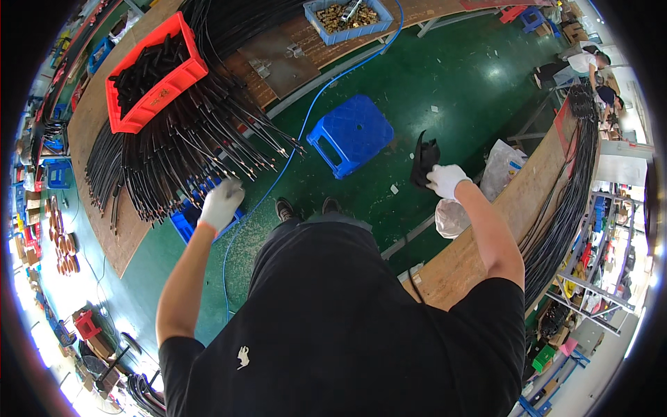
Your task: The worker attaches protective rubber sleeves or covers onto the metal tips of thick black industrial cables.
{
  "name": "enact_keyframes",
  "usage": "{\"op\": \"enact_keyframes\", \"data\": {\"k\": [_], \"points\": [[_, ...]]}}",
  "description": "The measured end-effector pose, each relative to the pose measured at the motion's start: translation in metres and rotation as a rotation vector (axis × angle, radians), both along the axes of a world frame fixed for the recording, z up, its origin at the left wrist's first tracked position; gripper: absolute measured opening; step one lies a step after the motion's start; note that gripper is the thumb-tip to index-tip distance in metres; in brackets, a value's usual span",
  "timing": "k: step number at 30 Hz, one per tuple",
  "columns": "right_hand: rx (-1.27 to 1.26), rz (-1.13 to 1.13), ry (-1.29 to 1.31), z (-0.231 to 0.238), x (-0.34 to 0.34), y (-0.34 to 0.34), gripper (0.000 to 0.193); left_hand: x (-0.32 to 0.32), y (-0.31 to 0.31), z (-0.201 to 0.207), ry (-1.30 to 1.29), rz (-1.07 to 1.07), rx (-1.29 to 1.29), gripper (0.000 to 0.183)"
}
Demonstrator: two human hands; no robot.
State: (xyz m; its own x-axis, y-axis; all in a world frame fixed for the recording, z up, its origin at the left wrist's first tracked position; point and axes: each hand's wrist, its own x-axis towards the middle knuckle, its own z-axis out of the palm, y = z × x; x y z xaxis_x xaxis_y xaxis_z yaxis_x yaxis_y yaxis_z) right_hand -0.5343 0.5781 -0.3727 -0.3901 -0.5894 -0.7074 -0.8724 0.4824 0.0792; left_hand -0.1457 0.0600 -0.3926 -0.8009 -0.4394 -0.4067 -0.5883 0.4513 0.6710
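Observation:
My right hand [447, 181], in a white glove, is closed on a limp black piece [424, 160], which looks like cloth or soft plastic and hangs over the green floor. My left hand [222, 203], gloved too, is near the cable ends at the left table. Its fingers look bent, but their tips are blurred and I cannot tell whether they hold anything. Many black cables [174, 139] with bare copper-coloured ends fan out over the table's edge. A blue stool or crate [184, 221] shows partly beneath my left hand.
A red crate [158, 90] of black parts sits on the left table [104, 201]. Farther along is a blue bin [347, 35] of brass-coloured fittings. A blue stool [356, 132] and a blue hose [306, 125] are ahead. Cables [566, 208] cover the right table [451, 278]. People [583, 66] work far right.

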Motion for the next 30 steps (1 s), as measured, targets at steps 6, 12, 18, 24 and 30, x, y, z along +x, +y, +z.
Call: {"op": "enact_keyframes", "data": {"k": [6,12,18,24,30], "points": [[0.256,0.097,-0.223,-0.043,0.066,0.035,0.041,0.235,0.072,-0.106,-0.356,0.088,-0.015,0.038],[0.347,-0.099,-0.449,-0.041,0.156,0.035,0.046,0.25,0.083,-0.113,-0.411,0.015,0.069,0.037],[0.437,-0.285,-0.407,-0.124,0.296,0.057,0.044,0.23,0.054,-0.091,-0.348,0.196,0.178,0.033],[-0.02,-1.375,-0.165,-0.169,0.341,0.039,0.058,0.223,0.038,-0.081,-0.248,0.459,0.262,0.028],[0.005,-1.297,-0.298,-0.165,0.301,0.024,0.058,0.209,0.037,-0.08,-0.138,0.656,0.386,0.024]]}}
